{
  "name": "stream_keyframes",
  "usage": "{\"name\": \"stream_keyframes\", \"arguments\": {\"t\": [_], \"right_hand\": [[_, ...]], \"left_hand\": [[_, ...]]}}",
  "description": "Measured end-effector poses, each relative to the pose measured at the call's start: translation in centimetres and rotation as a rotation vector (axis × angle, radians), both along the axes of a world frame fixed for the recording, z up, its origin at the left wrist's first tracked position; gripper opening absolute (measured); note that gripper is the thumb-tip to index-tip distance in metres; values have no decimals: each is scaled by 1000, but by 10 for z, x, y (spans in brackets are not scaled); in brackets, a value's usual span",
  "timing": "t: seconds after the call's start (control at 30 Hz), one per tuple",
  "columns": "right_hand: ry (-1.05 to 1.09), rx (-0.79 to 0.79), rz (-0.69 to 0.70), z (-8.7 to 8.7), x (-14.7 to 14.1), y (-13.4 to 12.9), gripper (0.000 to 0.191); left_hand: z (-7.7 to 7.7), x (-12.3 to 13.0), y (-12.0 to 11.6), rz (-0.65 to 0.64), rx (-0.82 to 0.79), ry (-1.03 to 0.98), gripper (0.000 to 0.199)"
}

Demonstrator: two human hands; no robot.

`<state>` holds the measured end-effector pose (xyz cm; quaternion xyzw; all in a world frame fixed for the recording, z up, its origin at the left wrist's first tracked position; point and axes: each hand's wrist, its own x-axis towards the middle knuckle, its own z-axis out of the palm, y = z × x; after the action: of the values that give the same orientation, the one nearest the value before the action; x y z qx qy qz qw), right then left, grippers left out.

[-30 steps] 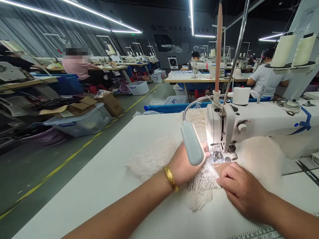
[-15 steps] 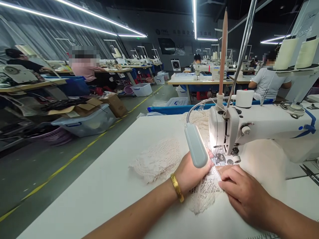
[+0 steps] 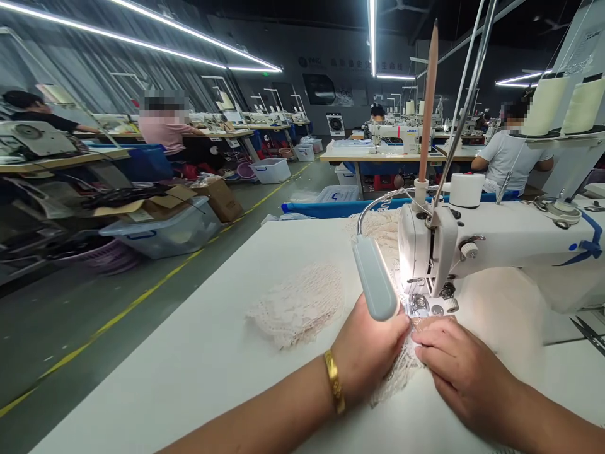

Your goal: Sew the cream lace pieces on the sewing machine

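1. Well beyond the sewing machine (image 3: 496, 233), a second machine (image 3: 392, 137) reads "JUKI" in blue.
2. On the far wall (image 3: 283, 101) behind both, "YING" shows beside a row of Chinese characters (mostly too dim to read).
3. The lace (image 3: 401, 372) lies just in front of the sewing machine's presser foot (image 3: 418, 305), next to a brown patch (image 3: 432, 323).
4. At the foot's left, the left hand (image 3: 371, 347) is curled closed on the lace; at its near right, the right hand (image 3: 467, 366) pinches lace and patch with bent fingers.
5. A grey lamp head (image 3: 375, 277), left of the sewing machine's needle end, hides part of the left hand.
6. Rising from the sewing machine's head, a pencil (image 3: 429, 107) crosses the view of the JUKI machine.
7. More lace cloth (image 3: 302, 302) lies left of the sewing machine; black scissors (image 3: 588, 335) lie at its right.
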<state>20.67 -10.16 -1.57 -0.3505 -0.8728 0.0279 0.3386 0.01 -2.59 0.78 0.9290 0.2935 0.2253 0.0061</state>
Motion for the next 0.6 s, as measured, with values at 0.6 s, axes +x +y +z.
{"name": "stream_keyframes", "arguments": {"t": [0.6], "right_hand": [[-60, -78, -195, 1, -7, -3, 35]], "left_hand": [[-4, -8, 5, -17, -79, 2, 11]]}}
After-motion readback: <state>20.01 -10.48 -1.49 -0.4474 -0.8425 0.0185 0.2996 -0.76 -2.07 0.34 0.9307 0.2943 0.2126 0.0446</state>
